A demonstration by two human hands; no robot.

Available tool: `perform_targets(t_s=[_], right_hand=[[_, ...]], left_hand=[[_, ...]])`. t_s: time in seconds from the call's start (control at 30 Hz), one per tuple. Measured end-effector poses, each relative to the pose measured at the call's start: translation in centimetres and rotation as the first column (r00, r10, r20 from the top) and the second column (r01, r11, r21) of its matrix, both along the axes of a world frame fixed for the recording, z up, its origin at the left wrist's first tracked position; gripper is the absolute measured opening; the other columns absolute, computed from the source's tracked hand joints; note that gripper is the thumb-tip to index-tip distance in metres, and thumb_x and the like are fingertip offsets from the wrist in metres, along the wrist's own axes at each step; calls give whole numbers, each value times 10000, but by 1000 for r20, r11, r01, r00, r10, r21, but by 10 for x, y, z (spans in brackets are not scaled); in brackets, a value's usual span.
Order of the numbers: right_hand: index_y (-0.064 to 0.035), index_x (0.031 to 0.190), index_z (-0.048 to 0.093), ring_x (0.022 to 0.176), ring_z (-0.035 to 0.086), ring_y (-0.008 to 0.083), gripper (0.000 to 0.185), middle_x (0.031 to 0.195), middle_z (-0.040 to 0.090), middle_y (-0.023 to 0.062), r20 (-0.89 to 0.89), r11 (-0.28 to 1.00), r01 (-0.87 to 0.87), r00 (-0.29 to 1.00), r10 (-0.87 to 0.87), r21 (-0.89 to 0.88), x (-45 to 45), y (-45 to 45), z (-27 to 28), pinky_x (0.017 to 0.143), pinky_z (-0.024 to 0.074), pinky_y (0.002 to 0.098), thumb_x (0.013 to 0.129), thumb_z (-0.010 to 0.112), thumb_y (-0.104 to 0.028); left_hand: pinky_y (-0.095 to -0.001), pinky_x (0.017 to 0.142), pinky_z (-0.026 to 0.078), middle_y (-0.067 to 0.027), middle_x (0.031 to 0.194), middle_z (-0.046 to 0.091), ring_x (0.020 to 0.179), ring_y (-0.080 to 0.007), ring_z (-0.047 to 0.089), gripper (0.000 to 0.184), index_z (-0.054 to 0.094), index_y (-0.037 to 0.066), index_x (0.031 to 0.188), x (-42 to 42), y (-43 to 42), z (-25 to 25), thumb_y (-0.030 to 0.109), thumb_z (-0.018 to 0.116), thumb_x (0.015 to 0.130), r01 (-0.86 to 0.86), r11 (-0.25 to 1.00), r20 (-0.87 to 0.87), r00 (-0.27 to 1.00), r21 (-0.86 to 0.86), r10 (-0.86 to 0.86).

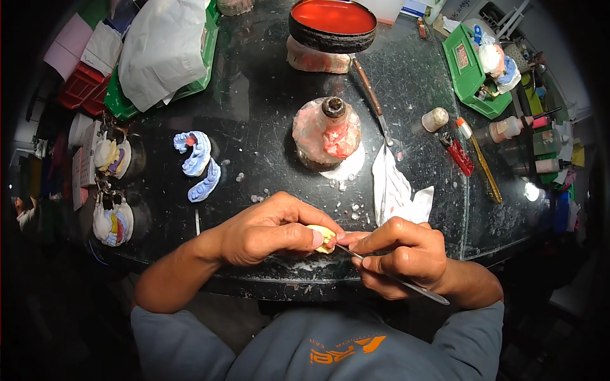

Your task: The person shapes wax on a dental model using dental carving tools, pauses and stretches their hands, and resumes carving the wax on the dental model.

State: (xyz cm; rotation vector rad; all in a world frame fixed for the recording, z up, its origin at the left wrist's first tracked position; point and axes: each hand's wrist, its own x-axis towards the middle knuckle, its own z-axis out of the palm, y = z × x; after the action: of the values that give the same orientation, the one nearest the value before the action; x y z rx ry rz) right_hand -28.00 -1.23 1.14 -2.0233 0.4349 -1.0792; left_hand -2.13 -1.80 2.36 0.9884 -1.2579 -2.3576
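Note:
My left hand (pixel 267 233) is closed on a small yellow dental cast (pixel 323 232), its thumb and fingers pinching it near the table's front edge. Some pinkish material shows on the cast's right side. Between the thumb and fingers of my right hand (pixel 406 257) is a slim metal carving tool (pixel 424 291), its tip at the right side of the cast. The far end of the tool widens into a flat, rounded blade pointing down to the right. Just beyond my right hand lies a crumpled white cloth (pixel 393 184). My fingers partly hide the cast.
A wax-smeared burner (pixel 324 133) stands ahead, with a black pan of red wax (pixel 333 19) behind it. Nearby lies a wooden-handled knife (pixel 368 86). Blue dental casts (pixel 196 155) and articulators (pixel 113 219) are left; a red lighter (pixel 459 157) and green bin (pixel 464 73) are right.

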Motion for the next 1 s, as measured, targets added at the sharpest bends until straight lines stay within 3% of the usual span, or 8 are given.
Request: perform_targets(t_s=[0.27, 0.37, 0.47, 0.5, 0.63, 0.73, 1.0], right_hand=[[13, 760, 620, 842, 795, 283, 193, 881, 702, 147, 35, 1000, -18, 999, 18, 15, -1, -2, 1, 749, 685, 342, 778, 788, 104], [-1, 785, 624, 866, 797, 288, 196, 883, 710, 132, 78, 998, 54, 995, -57, 39, -3, -1, 4, 773, 683, 352, 764, 782, 113], [-20, 804, 629, 897, 798, 291, 204, 890, 720, 116, 75, 990, 143, 987, -142, -9, -6, -3, 7, 820, 674, 377, 754, 774, 114], [-21, 800, 629, 905, 798, 291, 203, 888, 722, 114, 79, 987, 160, 984, -159, -14, -7, -3, 8, 825, 673, 383, 754, 775, 112], [-27, 783, 633, 894, 801, 287, 192, 868, 730, 113, 82, 986, 159, 985, -155, -51, -7, -3, 8, 745, 678, 346, 758, 781, 93], [-15, 768, 647, 819, 802, 274, 167, 841, 725, 118, 105, 986, 149, 984, -141, -74, -4, -1, 3, 669, 672, 309, 762, 786, 78], [-10, 767, 660, 781, 798, 259, 165, 819, 708, 108, 124, 992, 82, 990, -70, -99, -1, 0, -1, 626, 658, 301, 742, 805, 64]], left_hand=[[-238, 788, 496, -130, 1072, 722, 906, -125, 639, 620, 647, -130, 1313, 1, 0, 3, 244, 628, 819, -6, 999, 1, 1000, 43, 6], [-214, 687, 462, -75, 1001, 693, 805, -79, 597, 483, 598, -84, 1385, 3, 4, -9, 172, 619, 976, -50, 999, -197, 979, 3, 49], [-292, 832, 569, -181, 1207, 688, 1054, -189, 695, 666, 507, -122, 1458, 3, 3, -4, 139, 728, 886, -87, 992, -226, 969, 87, 105], [-310, 856, 586, -202, 1230, 677, 1049, -214, 713, 676, 439, -108, 1505, 3, 3, -9, 62, 717, 913, -100, 991, -276, 953, 92, 122], [-340, 910, 608, -236, 1236, 667, 1006, -255, 742, 687, 406, -76, 1508, -3, 3, -6, -39, 714, 895, -159, 984, -248, 953, 85, 176], [-380, 1008, 588, -214, 1299, 643, 1150, -282, 715, 672, 391, -56, 1507, -5, 4, -7, -55, 728, 926, -163, 986, -272, 948, 41, 168], [-327, 944, 615, -229, 1250, 660, 1115, -245, 723, 666, 392, 0, 1389, -13, 11, -13, -119, 779, 860, -275, 960, -222, 940, -49, 258]])
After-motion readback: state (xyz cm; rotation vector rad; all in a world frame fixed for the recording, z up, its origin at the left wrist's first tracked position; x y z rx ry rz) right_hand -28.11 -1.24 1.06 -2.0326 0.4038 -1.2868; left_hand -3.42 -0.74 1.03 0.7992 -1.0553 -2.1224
